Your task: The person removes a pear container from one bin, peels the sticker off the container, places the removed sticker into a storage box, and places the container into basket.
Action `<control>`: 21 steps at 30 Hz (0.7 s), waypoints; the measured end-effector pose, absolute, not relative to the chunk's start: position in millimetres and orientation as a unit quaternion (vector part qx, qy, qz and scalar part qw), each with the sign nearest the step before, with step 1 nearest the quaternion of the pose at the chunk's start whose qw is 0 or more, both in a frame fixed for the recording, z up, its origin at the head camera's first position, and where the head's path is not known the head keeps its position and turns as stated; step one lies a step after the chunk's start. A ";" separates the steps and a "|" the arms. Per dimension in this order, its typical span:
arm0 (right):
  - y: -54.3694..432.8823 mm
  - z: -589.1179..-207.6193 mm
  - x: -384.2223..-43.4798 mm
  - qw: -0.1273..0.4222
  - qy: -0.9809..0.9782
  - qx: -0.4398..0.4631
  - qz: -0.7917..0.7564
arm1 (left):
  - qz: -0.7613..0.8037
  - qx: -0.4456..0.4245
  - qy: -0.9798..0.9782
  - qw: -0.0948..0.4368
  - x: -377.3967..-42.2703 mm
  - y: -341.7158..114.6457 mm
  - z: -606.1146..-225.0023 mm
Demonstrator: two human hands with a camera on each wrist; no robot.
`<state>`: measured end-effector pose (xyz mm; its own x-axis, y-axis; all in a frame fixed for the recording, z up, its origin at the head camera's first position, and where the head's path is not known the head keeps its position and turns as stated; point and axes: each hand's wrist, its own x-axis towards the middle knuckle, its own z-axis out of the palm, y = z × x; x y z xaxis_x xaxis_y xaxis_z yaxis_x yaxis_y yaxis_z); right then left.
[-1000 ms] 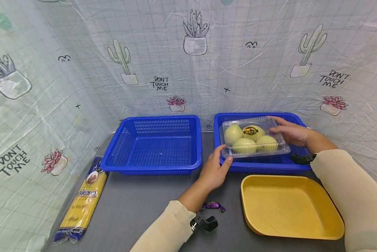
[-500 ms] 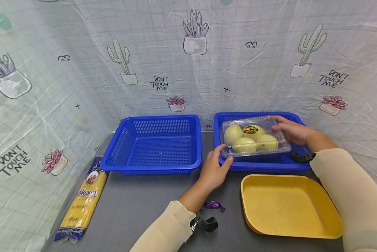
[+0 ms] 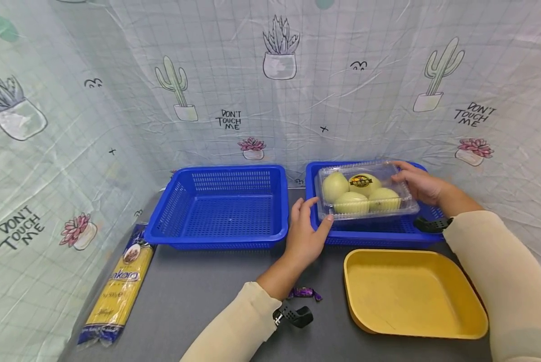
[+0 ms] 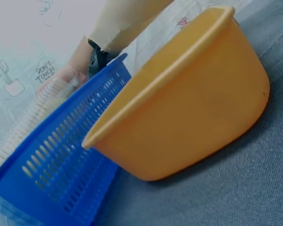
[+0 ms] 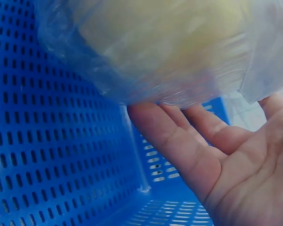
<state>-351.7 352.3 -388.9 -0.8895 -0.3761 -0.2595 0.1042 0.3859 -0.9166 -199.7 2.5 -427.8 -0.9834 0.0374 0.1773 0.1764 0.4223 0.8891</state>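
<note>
A clear plastic clamshell box of pale yellow-green fruit [image 3: 351, 203], with a black and gold label, is tilted over the right blue basket [image 3: 369, 239]. My right hand [image 3: 419, 185] grips the box's right end, thumb on top. In the right wrist view its fingers [image 5: 172, 136] reach under the box, above the basket's slotted inside. My left hand [image 3: 304, 234] is at the box's left front corner, fingers extended and spread, index fingertip and thumb tip right at the box edge and basket rim. The left wrist view does not show that hand.
Another blue basket [image 3: 225, 240] stands left of the first. A yellow tub [image 3: 415, 291] sits in front of the right basket. A purple-wrapped candy [image 3: 304, 292] lies near the left wrist. A spaghetti pack [image 3: 116, 289] lies far left. A printed curtain [image 3: 279, 100] hangs behind.
The fruit box has risen slightly, its far edge higher in the head view. My left hand has moved up a little, its fingers more spread. The right hand keeps its grip.
</note>
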 end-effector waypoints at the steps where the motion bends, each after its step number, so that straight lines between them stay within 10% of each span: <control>1: 352.8 -386.3 -349.9 0.216 0.802 -0.086 -0.550 | -0.536 -0.064 -0.839 0.067 -199.5 3.1 -426.0; 21: 338.5 -341.0 -289.2 0.148 0.743 -0.073 -0.648 | -0.562 -0.142 -0.810 0.091 -185.2 -15.2 -374.3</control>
